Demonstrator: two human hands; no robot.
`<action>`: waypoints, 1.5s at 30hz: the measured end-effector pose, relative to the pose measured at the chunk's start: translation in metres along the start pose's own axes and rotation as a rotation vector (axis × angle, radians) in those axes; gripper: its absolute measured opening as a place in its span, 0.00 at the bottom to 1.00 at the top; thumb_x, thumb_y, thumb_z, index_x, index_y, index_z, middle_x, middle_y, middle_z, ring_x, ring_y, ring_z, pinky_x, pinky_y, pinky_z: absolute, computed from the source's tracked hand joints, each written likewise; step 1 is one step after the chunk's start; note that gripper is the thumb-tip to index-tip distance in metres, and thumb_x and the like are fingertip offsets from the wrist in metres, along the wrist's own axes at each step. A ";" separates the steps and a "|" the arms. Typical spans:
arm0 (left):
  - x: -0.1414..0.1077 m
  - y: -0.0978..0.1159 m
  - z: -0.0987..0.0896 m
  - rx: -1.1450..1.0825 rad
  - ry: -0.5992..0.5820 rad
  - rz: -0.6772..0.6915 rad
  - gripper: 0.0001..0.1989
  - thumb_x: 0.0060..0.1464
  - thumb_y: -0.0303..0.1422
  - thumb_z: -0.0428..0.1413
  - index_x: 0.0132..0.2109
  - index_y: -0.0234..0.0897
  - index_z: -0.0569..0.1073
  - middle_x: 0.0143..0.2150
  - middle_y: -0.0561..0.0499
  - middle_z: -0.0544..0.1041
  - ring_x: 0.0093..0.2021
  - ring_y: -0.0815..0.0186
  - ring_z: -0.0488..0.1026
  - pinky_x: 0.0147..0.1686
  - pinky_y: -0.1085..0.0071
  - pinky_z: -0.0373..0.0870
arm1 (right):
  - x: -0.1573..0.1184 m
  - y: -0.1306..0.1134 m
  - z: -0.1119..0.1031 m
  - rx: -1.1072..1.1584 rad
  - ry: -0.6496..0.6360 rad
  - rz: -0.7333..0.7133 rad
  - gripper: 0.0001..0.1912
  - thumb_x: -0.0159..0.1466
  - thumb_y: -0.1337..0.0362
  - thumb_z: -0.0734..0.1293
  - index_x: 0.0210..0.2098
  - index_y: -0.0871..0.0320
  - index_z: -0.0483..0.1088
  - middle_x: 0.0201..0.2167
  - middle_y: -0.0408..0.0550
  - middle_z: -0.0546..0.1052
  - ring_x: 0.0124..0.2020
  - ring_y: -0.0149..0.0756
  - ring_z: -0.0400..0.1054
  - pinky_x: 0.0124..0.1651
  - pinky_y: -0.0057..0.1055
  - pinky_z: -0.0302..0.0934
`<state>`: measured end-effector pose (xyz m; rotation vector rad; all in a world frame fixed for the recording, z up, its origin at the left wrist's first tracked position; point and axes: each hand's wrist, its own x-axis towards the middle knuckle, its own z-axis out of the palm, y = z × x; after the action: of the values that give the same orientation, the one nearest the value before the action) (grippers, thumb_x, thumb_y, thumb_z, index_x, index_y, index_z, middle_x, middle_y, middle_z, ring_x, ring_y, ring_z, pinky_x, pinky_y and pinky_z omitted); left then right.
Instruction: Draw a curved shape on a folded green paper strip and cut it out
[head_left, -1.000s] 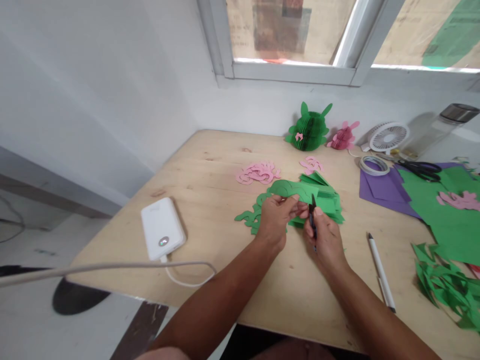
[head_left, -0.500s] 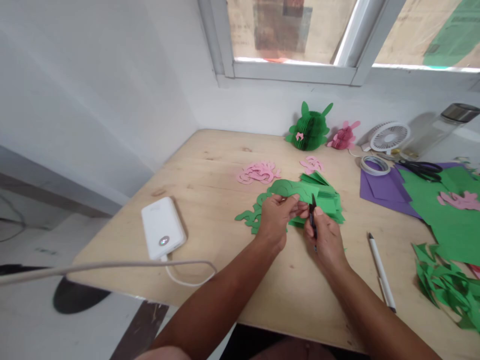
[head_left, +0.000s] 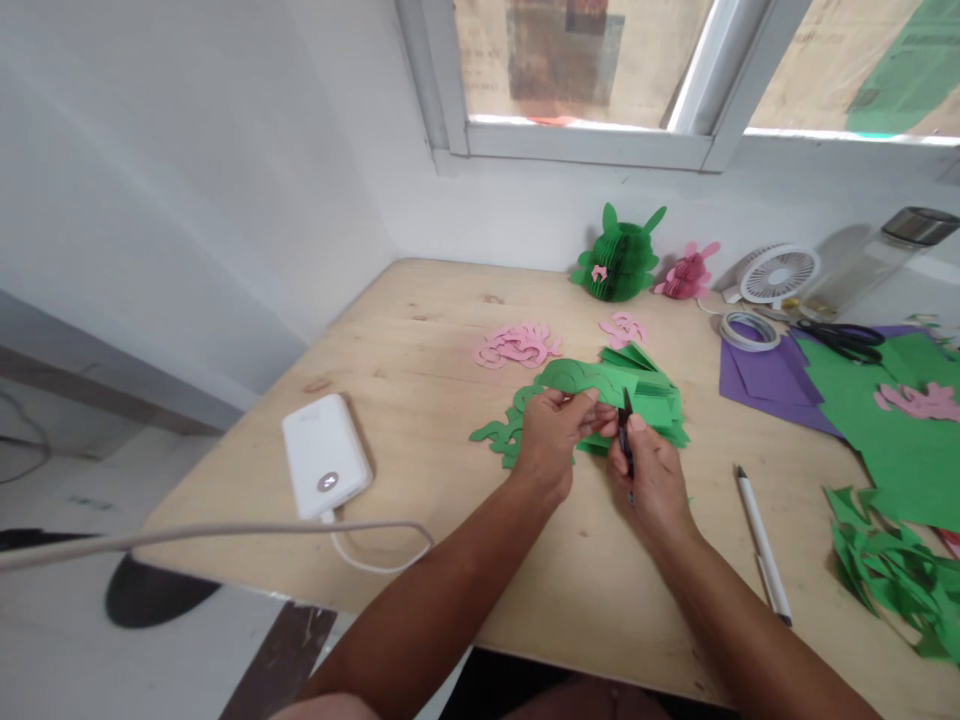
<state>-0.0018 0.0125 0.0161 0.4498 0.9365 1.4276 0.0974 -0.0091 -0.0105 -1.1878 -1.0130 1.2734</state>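
My left hand is closed in a pinch on a piece of green paper with curved outlines on it. Close by on the right, my right hand grips small dark scissors, their pointed blades angled up at the paper's edge. Fingers hide most of the handles. Under and behind both hands lies a stack of folded green paper. Curly green cut-outs rest just left of my left hand. Beyond them is a heap of pink cut-outs, with a smaller pink group to its right.
A white power bank with a cable lies left. Against the wall stand a green paper figure, a pink one, a small fan and a bottle. Rightward are black scissors, a pen and green scraps.
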 end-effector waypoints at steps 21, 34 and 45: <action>0.000 0.001 -0.002 -0.009 0.018 -0.012 0.13 0.38 0.32 0.66 0.24 0.34 0.68 0.22 0.50 0.77 0.28 0.63 0.79 0.38 0.66 0.75 | 0.001 0.005 -0.002 0.027 -0.019 -0.003 0.25 0.59 0.41 0.64 0.28 0.60 0.68 0.11 0.34 0.58 0.14 0.22 0.48 0.18 0.23 0.41; 0.001 0.001 -0.001 -0.013 0.019 0.003 0.13 0.37 0.32 0.66 0.24 0.34 0.69 0.21 0.52 0.76 0.26 0.66 0.77 0.34 0.69 0.75 | 0.000 0.006 -0.002 0.037 -0.032 0.008 0.24 0.60 0.42 0.64 0.29 0.60 0.69 0.11 0.34 0.58 0.13 0.22 0.47 0.17 0.23 0.40; 0.001 0.002 -0.002 0.027 0.036 -0.006 0.13 0.37 0.35 0.67 0.26 0.32 0.71 0.22 0.50 0.76 0.28 0.64 0.78 0.38 0.66 0.75 | 0.000 0.006 -0.002 0.029 -0.030 0.001 0.25 0.60 0.41 0.64 0.28 0.60 0.69 0.11 0.34 0.57 0.13 0.22 0.46 0.17 0.24 0.39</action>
<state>-0.0047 0.0133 0.0163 0.4418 0.9868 1.4229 0.0983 -0.0095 -0.0170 -1.1506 -1.0120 1.3062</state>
